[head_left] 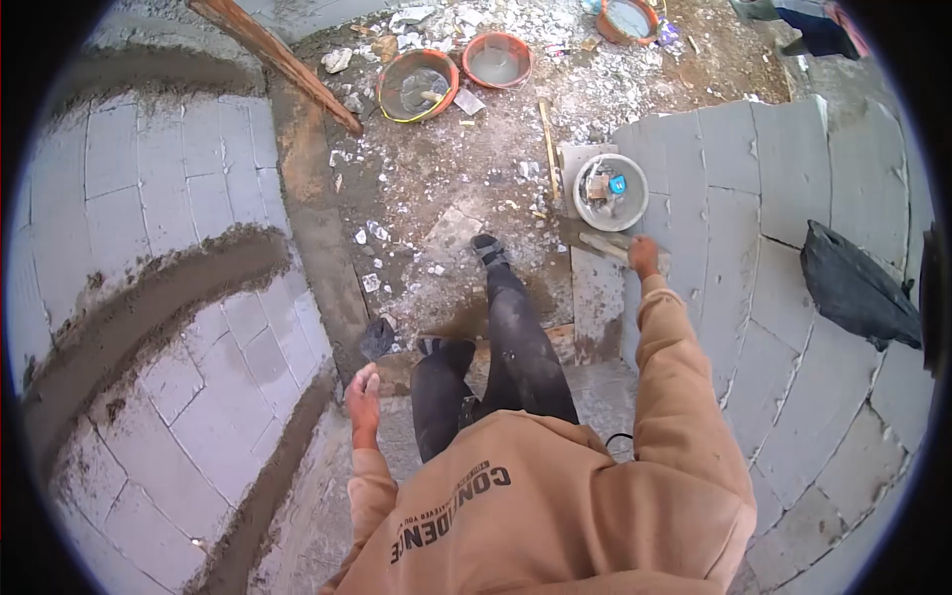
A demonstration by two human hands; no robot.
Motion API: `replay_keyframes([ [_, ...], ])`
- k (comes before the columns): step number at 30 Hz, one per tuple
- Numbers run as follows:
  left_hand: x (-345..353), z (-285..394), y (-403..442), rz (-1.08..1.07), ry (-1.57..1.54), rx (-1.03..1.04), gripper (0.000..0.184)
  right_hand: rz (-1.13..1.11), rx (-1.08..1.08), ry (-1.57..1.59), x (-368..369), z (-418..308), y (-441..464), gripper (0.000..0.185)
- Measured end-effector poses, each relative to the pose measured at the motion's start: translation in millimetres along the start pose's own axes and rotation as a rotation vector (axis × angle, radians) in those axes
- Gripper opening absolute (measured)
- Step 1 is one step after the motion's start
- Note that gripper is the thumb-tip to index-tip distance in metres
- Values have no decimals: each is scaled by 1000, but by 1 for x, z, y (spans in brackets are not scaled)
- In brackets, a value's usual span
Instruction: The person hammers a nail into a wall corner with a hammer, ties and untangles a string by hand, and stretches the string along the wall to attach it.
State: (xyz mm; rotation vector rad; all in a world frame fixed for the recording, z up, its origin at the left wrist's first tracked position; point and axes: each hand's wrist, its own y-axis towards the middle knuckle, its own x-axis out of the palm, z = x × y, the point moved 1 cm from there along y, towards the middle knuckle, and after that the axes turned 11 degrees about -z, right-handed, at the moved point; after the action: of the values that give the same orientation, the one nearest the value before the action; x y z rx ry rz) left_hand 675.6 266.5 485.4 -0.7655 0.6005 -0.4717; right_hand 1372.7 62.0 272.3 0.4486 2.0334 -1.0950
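Greyish flat tool point(603, 247) juts leftward from the right grip point(645, 256).

Orange basins point(452, 71) point(466, 61) point(603, 22): three. Whitish bucket point(644, 198): one. Blue packet point(618, 184): one. Timber pole point(283, 67): one. Hand tool point(603, 247): one. Black sheet point(858, 286): one. Bare hands point(364, 405) point(645, 256): two. Feet point(489, 248) point(430, 345): two.

The tool point(603, 246), pale grey, long and narrow, is gripped at one end in the right hand point(645, 256). Its free end points left and slightly forward, just short of the bucket point(644, 198). Its finer shape is too small to tell.
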Motion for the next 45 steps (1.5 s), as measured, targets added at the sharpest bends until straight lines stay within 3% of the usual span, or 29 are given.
replay_keyframes([
  [3, -11, 10, -5, -13, 54, 7, 33, -81, -10, -71, 23, -38, -38, 30],
  [7, -20, -34, -14, -74, 77, -1, 31, -184, -344, -71, 71, -79, -114, 30],
  [12, -37, -147, -34, -185, 233, -152, 29, -344, -203, 140, 93, -130, -218, 28],
  [13, -52, -223, -25, -180, 133, 44, 25, -352, -177, 119, 102, -128, -231, 28],
  [14, -67, -250, -24, -243, 350, 77, 24, -358, -149, 95, 114, -118, -239, 28],
  [18, -96, -278, -51, -175, 266, -84, 21, -556, -109, -140, 101, -105, -264, 29],
  [20, -107, -280, -57, -106, 177, -111, 21, -515, -75, -174, 102, -85, -257, 29],
  [24, -99, -235, -68, 17, 139, 75, 22, -490, 39, -73, 70, -83, -216, 29],
  [25, -94, -229, -62, 39, 147, 146, 22, -423, -37, -41, 60, -85, -199, 28],
  [28, -69, -223, -29, -40, 43, -46, 27, -272, -194, 85, 39, -86, -143, 26],
  [32, -17, -106, 1, -215, 371, -104, 30, -159, -188, 345, -10, -95, -71, 22],
  [36, 46, 46, 34, -229, 415, -141, 37, -135, 13, 498, -24, -67, -38, 24],
  [38, 80, 155, 31, -182, 303, -169, 38, -200, 83, 412, -35, -49, -25, 27],
  [41, 106, 218, 45, -142, 180, -73, 36, -219, 148, 280, -29, -5, -10, 30],
  [43, 120, 258, 42, -148, 299, 12, 35, -235, 264, 192, -49, 0, -13, 30],
  [44, 121, 270, 40, -119, 350, 48, 35, -245, 40, 25, -39, 26, -10, 29],
  [45, 121, 270, 40, -103, 360, 86, 34, -361, -6, 12, -8, 67, 8, 27],
])
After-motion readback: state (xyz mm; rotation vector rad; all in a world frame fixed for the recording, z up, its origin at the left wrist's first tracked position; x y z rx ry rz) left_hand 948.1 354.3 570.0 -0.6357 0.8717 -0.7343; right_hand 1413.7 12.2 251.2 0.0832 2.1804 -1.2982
